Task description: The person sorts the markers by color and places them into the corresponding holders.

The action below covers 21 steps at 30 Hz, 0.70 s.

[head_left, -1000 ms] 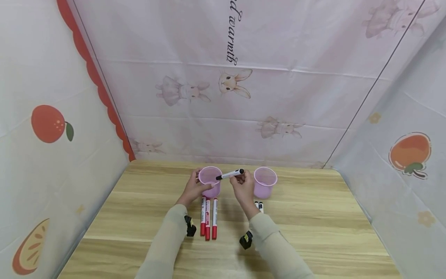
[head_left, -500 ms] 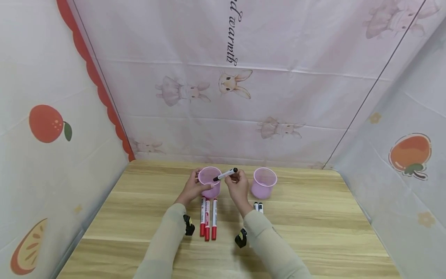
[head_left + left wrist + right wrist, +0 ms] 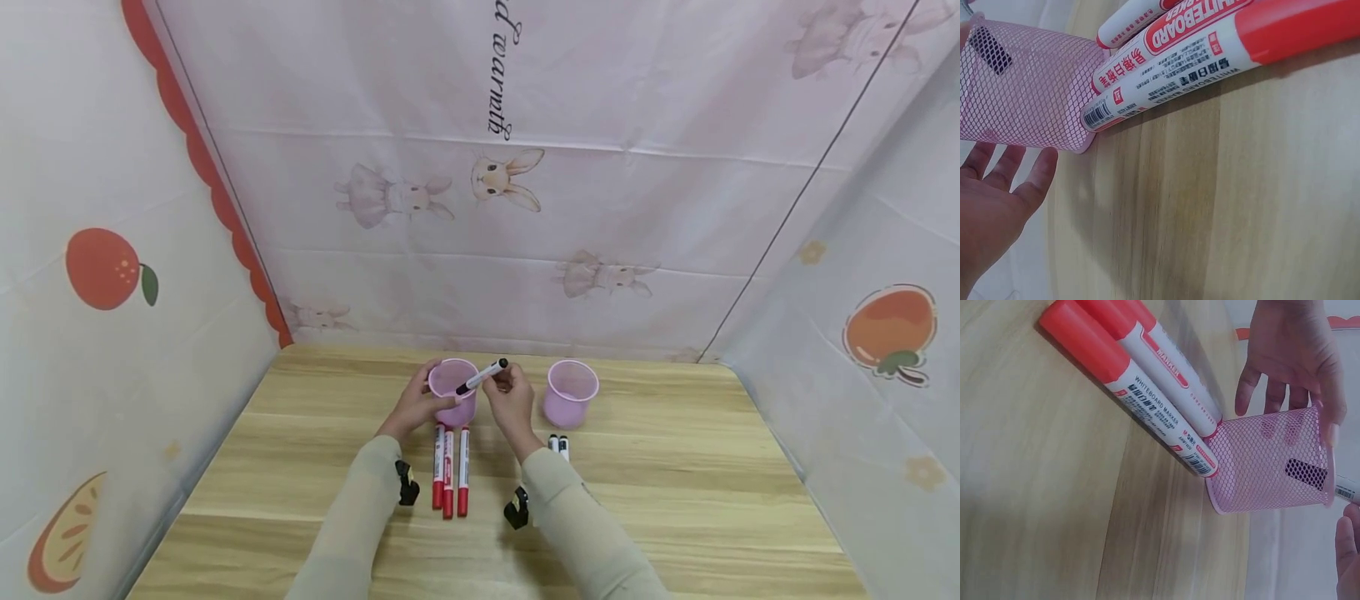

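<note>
My left hand holds a pink mesh pen cup, thumb at the near rim and fingers around its far left side. Between the thumb and fingers of my right hand is a slanting white marker with black ends. Its lower black end is inside the cup's mouth, showing through the mesh in the right wrist view. Three red-capped whiteboard markers lie side by side in front of this cup, their white ends near its base.
A second pink mesh cup stands to the right. Two black-ended markers lie in front of it, partly hidden by my right sleeve. The printed back wall rises behind the wooden table.
My right hand has moved left with the black-ended marker, bringing its lower end into the left cup's mouth. The left hand keeps its hold on the cup.
</note>
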{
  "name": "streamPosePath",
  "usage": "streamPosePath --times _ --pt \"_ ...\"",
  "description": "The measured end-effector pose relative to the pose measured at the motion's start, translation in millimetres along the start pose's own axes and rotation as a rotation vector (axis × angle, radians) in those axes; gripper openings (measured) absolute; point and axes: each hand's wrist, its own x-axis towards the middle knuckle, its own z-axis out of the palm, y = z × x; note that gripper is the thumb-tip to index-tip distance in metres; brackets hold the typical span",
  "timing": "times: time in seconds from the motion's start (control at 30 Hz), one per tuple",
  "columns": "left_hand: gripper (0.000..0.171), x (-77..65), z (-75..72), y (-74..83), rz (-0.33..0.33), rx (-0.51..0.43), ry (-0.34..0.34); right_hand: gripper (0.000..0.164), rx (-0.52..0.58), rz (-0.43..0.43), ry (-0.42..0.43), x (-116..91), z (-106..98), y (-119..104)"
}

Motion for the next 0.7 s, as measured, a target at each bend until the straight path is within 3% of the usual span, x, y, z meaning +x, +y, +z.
streamPosePath --times 0.23,0.33,0.47,0.57,0.7 --pt "0.088 0.7 1.0 0.4 0.027 0.010 -0.001 0.015 -0.034 -0.009 -0.026 -2 4 6" --pt "0.089 -3.8 -0.8 12.2 0.004 -0.014 -0.023 0.014 -0.057 0.012 -0.039 -2 5 8" --pt "0.091 -3.2 -1.3 9.7 -0.024 -0.036 -0.029 0.013 -0.096 0.036 -0.057 -1 7 11" --pt "0.091 2.8 -1.0 -4.8 -0.022 -0.025 -0.010 0.012 -0.110 0.026 -0.068 0 10 14" --pt "0.091 4.6 -1.7 -6.7 -0.024 -0.018 -0.012 0.012 -0.132 0.019 -0.081 1 10 16"
